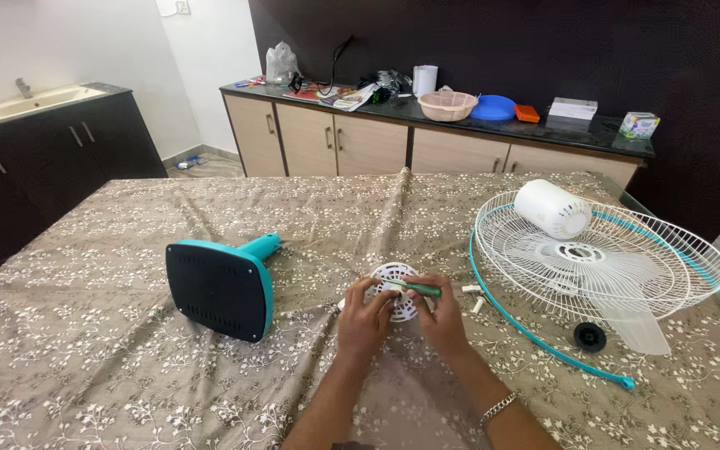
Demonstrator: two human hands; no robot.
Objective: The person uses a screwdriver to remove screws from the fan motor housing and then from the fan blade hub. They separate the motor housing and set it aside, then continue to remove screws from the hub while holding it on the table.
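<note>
Cloth-covered counter (127, 333): left hand (364, 321) gripped the white round vented cover (395, 287) at its rim; right hand (443, 317) held a green screwdriver (418, 289). Cover probably light, stiff, brittle plastic.

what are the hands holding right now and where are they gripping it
The left hand grips the round white slotted cover by its left rim. The right hand holds a green-handled screwdriver by the handle, its tip lying over the cover.

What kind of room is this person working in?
Probably a home dining or kitchen area: a table under a brown floral cloth, beige wooden cabinets with a dark stone counter holding a pink plastic basket, and a white washbasin.
</note>
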